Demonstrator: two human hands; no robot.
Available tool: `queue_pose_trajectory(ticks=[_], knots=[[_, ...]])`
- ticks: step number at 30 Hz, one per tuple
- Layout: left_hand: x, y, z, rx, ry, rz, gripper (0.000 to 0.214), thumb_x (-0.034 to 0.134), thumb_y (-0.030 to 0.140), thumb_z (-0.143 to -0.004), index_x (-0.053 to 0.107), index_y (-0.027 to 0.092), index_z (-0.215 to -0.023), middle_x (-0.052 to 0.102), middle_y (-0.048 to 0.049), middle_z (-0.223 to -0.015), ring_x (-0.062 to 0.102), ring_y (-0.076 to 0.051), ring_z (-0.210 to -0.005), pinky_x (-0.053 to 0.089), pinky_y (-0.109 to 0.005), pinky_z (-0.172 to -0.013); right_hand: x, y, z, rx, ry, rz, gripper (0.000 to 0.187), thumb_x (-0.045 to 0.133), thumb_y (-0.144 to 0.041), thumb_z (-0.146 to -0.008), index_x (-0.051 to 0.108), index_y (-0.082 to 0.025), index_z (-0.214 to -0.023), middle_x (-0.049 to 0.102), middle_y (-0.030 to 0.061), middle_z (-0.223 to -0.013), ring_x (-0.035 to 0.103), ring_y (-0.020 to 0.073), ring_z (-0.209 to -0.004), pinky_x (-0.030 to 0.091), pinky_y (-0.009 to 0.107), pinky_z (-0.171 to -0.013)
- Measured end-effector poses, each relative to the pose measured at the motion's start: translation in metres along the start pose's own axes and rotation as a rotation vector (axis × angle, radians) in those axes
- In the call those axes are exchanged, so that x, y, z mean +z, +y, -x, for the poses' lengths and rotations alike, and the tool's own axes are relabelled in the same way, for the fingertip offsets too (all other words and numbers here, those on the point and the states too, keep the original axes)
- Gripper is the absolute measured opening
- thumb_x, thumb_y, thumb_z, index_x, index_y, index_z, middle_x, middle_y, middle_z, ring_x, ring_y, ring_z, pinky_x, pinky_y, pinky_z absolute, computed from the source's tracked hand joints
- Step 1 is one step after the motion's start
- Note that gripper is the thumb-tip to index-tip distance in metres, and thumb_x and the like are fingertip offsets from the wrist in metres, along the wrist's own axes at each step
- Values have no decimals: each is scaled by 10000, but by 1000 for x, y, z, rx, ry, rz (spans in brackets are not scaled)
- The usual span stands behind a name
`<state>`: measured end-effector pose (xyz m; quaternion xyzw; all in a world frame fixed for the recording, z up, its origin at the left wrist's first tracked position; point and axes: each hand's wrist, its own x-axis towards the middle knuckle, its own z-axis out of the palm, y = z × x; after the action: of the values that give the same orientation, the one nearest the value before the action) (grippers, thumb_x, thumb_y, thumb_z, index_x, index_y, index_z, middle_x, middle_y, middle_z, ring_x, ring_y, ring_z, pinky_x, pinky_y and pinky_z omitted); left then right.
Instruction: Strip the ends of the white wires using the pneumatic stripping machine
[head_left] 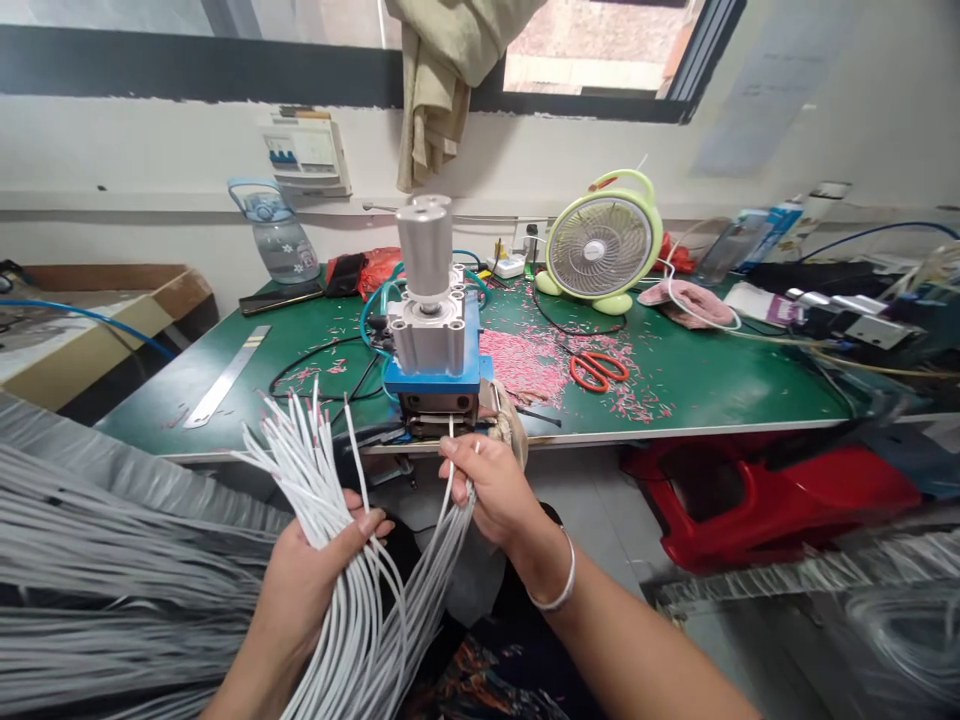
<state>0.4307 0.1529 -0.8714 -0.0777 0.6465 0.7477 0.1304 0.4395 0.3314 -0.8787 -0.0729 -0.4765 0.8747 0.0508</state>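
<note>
A thick bundle of white cables (311, 490) with reddish tips is gripped in my left hand (322, 560), one cable standing apart near the thumb. My right hand (487, 490) pinches a single white cable (451, 468) and has several more cables between its fingers. That cable's upper end reaches the front opening of a small pneumatic press (431, 330) with a silver cylinder and blue plate. Whether the tip is inside the opening is hard to see. Lower down, the cables from both hands run together over my lap.
On the green table (750, 370) lie orange-handled scissors (598, 371), many pink scraps (521, 365) and a steel ruler (229, 378). A green fan (604, 248) and a water bottle (277, 235) stand behind. Grey cable bundles (112, 580) lie left; a red stool (780, 500) is right.
</note>
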Motion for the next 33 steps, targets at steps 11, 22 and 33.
queue_pose_trajectory(ticks=[11, 22, 33], knots=[[0, -18, -2, 132, -242, -421, 238, 709, 264, -562, 605, 137, -735, 633, -21, -639, 589, -172, -623, 460, -264, -633, 6, 5, 7, 37, -145, 190, 282, 603, -381, -686, 611, -100, -659, 572, 6, -548, 366, 25, -327, 225, 169, -336], [5, 13, 2, -46, 40, 170, 318, 686, 153, -589, 543, 171, -872, 669, -34, -661, 648, -196, -642, 524, -323, -636, 8, -4, -4, 140, 27, -317, 252, 661, -328, -651, 511, -127, -631, 519, -37, -512, 362, 17, -325, 239, 157, -327], [5, -6, -2, -107, 17, 196, 325, 707, 137, -564, 560, 138, -854, 675, -57, -754, 640, -198, -698, 519, -360, -674, -8, 8, 10, -13, -74, 156, 263, 646, -353, -669, 550, -117, -604, 513, -26, -446, 379, 35, -326, 262, 168, -359]])
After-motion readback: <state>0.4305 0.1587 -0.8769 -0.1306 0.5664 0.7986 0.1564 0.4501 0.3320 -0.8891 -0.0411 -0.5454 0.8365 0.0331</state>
